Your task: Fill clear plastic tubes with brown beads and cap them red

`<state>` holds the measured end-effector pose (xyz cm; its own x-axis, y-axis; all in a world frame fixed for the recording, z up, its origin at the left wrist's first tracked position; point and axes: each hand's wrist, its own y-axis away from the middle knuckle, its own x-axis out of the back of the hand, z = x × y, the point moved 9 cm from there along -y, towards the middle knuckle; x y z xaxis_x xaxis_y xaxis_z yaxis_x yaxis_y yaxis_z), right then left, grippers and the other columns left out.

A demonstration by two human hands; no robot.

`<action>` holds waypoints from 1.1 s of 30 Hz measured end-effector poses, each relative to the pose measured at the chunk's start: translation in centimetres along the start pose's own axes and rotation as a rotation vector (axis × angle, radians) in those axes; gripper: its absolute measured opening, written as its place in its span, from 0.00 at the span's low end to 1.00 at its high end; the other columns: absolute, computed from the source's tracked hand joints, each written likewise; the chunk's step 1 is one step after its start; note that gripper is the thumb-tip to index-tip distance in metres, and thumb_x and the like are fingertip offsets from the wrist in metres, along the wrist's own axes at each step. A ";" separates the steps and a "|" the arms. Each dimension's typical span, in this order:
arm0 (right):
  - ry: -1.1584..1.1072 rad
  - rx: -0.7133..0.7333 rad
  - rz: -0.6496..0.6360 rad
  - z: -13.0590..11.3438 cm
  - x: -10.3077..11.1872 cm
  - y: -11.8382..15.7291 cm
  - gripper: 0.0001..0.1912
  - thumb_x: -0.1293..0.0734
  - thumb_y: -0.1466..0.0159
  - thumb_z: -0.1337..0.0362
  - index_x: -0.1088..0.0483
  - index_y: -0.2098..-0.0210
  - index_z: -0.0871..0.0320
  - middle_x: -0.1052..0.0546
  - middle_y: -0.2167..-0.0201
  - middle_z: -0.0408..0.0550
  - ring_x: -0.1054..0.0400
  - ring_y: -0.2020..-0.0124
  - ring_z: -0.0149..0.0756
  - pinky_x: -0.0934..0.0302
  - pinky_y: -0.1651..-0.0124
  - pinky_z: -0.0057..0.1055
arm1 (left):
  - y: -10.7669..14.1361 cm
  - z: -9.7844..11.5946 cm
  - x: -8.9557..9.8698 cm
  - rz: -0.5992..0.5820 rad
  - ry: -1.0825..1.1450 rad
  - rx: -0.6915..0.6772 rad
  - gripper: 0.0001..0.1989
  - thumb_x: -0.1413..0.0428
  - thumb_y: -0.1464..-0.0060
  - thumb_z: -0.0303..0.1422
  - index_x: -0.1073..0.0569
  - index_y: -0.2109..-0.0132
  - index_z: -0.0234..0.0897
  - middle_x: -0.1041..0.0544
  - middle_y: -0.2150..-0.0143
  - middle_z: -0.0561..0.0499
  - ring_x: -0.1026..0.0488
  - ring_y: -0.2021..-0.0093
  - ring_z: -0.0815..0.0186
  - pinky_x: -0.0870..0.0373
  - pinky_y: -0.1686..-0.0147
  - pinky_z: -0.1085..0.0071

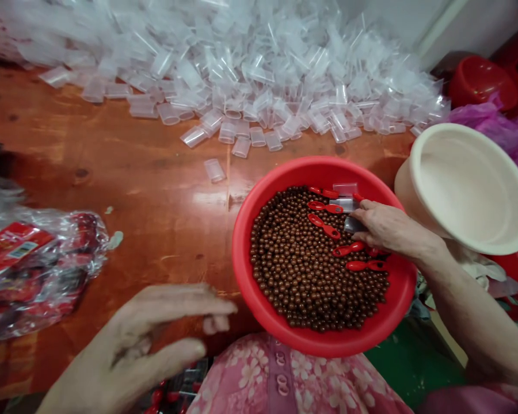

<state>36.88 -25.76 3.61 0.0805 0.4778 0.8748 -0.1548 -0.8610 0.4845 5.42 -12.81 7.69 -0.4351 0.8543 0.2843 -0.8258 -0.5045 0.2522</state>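
Observation:
My left hand hovers over the near edge of the table, thumb and fingers apart, with nothing in it. My right hand reaches into the right side of a red basin. Its fingers close around a clear plastic sleeve; part of the sleeve is hidden by the hand. Small brown balls fill much of the basin. On top of them lie several red plastic spoon-like pieces with holes in one end, and another clear sleeve near the back wall.
A large heap of clear plastic sleeves covers the back of the wooden table, one loose sleeve lying in front. At right stands a cream bucket, beside purple plastic bags. A clear bag of red packages lies at left.

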 end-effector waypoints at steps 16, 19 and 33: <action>-0.838 0.184 0.035 -6.5 4.0 -4.5 0.19 0.29 0.40 0.54 0.32 0.55 0.57 0.24 0.67 0.44 0.31 0.69 0.33 0.38 0.66 0.28 | -9.9 4.3 -5.4 0.204 -0.011 -0.407 0.14 0.51 0.34 0.30 0.23 0.49 0.33 0.16 0.56 0.45 0.19 0.57 0.65 0.24 0.52 0.69; -0.817 0.120 0.047 -6.9 3.0 -7.2 0.14 0.30 0.41 0.55 0.31 0.63 0.58 0.26 0.72 0.42 0.34 0.72 0.31 0.41 0.68 0.27 | -9.7 4.1 -5.2 0.217 0.028 -0.393 0.14 0.50 0.34 0.30 0.24 0.48 0.32 0.17 0.54 0.44 0.19 0.56 0.65 0.24 0.51 0.69; -0.917 0.169 -0.282 -9.7 -1.8 -5.9 0.13 0.36 0.36 0.57 0.27 0.71 0.58 0.26 0.79 0.42 0.31 0.77 0.31 0.39 0.71 0.26 | -9.8 4.5 -5.2 0.209 -0.035 -0.426 0.13 0.50 0.34 0.28 0.23 0.50 0.32 0.16 0.57 0.46 0.20 0.60 0.68 0.24 0.55 0.73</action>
<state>28.08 -19.83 -0.83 0.8395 0.4102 0.3563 0.1248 -0.7838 0.6083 17.41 -12.93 7.94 -0.6010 0.7317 0.3215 -0.7988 -0.5623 -0.2137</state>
